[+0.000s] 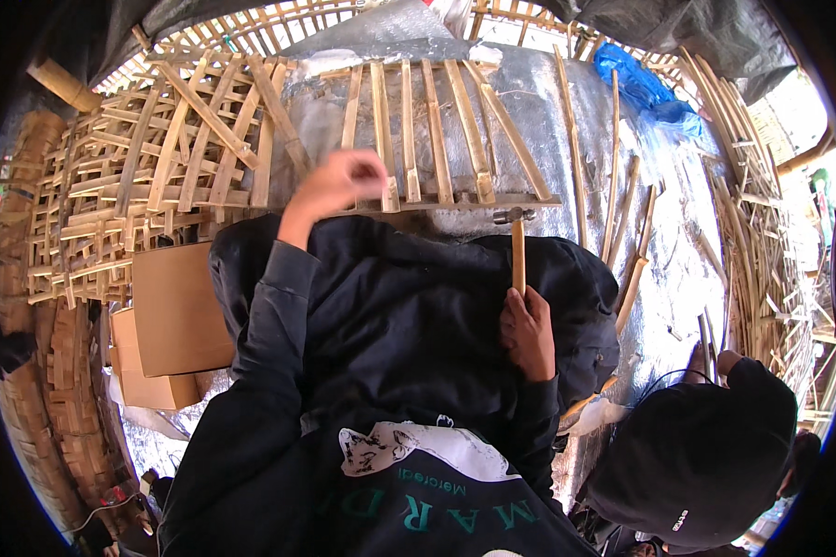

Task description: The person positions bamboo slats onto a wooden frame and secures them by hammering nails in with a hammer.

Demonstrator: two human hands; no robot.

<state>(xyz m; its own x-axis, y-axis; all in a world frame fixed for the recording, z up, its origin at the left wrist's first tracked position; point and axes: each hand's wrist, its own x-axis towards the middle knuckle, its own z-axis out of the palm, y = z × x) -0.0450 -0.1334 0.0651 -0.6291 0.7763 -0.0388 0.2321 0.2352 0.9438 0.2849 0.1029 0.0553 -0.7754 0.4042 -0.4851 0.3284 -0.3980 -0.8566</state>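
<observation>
My right hand (528, 334), resting on my dark-clothed lap, is closed around the wooden handle of a hammer (518, 255). The hammer stands head-forward, its metal head close to a bottom crosspiece (515, 201). My left hand (336, 183) is blurred, raised over the near ends of the slats, with its fingers curled together; whatever they hold, if anything, cannot be made out. In front of me several bamboo slats (437, 139) lie side by side, spaced apart, bridging the near crosspiece and a far one. The slat (385, 139) nearest my left hand has its near end beside my fingers.
At left is a stack of woven bamboo lattice panels (111, 176), with cardboard boxes (181, 306) below it. Loose bamboo strips (571, 148) lie to the right, near a blue plastic sheet (655, 93) and a bundle of strips (762, 241). Another person (697, 446) in black sits close at lower right.
</observation>
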